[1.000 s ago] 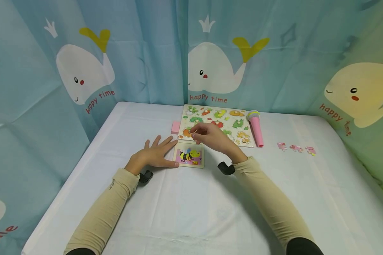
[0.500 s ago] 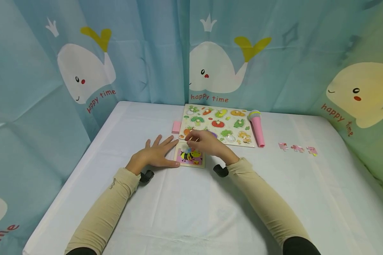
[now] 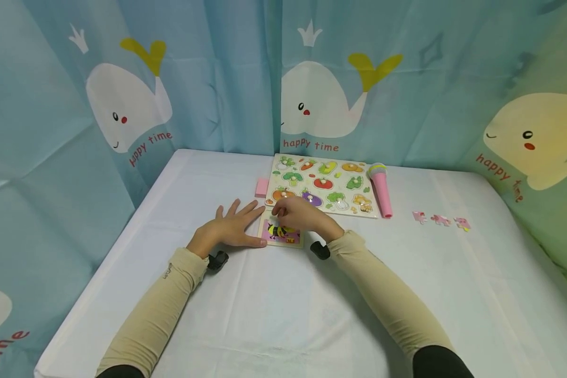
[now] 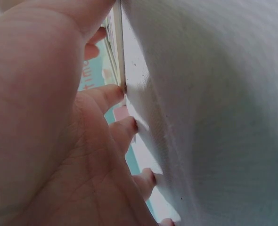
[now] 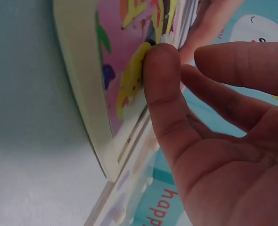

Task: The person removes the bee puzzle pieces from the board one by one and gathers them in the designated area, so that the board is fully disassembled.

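Observation:
A small square bee puzzle with a cream frame lies on the white table. My left hand rests on the table to its left, fingers spread, the thumb and index fingertips at the frame's left side. From above, my right hand covers the puzzle's top right part. In the right wrist view its thumb presses on the bee picture, beside the yellow head, while the index finger stands apart from the thumb with nothing between them.
Behind the puzzle lies a vegetable peg board, with a pink block at its left. A pink toy microphone lies along its right side. Farther right are three loose jigsaw pieces. A whale-print curtain borders the table.
My right hand has come from over the peg board's front edge down and slightly left onto the bee puzzle. My left hand has kept its place.

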Demonstrator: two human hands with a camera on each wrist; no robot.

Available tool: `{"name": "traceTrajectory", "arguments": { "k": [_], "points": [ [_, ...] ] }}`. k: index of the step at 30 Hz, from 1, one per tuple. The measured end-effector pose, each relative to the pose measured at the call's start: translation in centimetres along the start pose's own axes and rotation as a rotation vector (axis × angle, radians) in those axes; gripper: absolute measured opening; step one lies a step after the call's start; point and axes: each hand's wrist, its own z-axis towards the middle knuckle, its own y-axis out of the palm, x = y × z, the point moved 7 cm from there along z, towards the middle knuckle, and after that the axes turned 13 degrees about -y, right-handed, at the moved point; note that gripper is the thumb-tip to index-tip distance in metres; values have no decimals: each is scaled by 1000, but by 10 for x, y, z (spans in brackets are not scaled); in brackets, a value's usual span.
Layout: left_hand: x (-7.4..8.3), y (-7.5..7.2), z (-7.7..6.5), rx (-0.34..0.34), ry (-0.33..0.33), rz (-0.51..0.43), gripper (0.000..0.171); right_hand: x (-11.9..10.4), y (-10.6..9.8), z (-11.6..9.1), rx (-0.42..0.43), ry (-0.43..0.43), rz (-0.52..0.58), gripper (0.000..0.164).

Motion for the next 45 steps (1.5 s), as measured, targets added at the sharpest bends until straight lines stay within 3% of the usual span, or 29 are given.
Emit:
{"name": "traceTrajectory", "arguments": {
  "k": [11, 23, 36, 45],
  "points": [
    [-1, 0, 0, 2, -6, -1, 102, 2, 8, 7, -57, 22, -47, 20],
    [0, 0, -1, -13, -24, 25, 101, 1, 10, 7, -44, 32, -16, 28],
    [0, 0, 0, -17, -15, 21, 101, 0, 6, 5, -17, 58, -20, 21],
    [3, -1, -1, -27, -9, 9, 87, 3, 7, 5, -7, 71, -10, 21]
  ]
}}
